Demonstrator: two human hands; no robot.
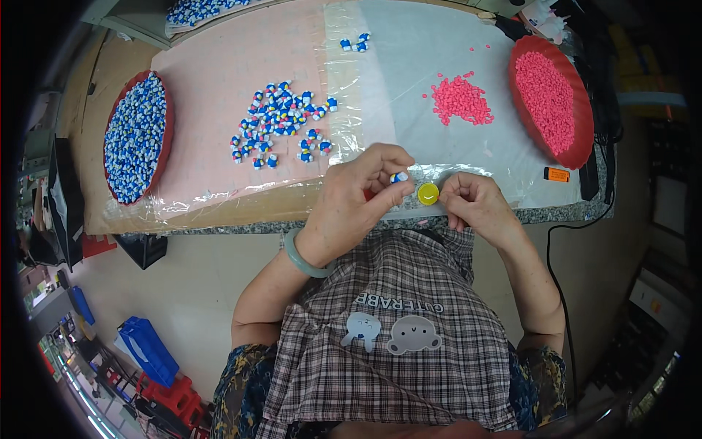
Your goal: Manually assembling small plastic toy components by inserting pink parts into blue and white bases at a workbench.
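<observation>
Hands [409, 194] pinch a small glossy blue-white figurine [398, 177] near a round yellow cap [428, 194].

Left tray [169, 139] red, holding blue-white pieces [135, 139] (yellow specks too). Right tray [578, 95] red, with pink pellets [545, 99]. Cap [428, 194] yellow. Bangle [300, 257] pale green. Apron [395, 344] grey-brown plaid. Mat [219, 80] pale pink.
</observation>
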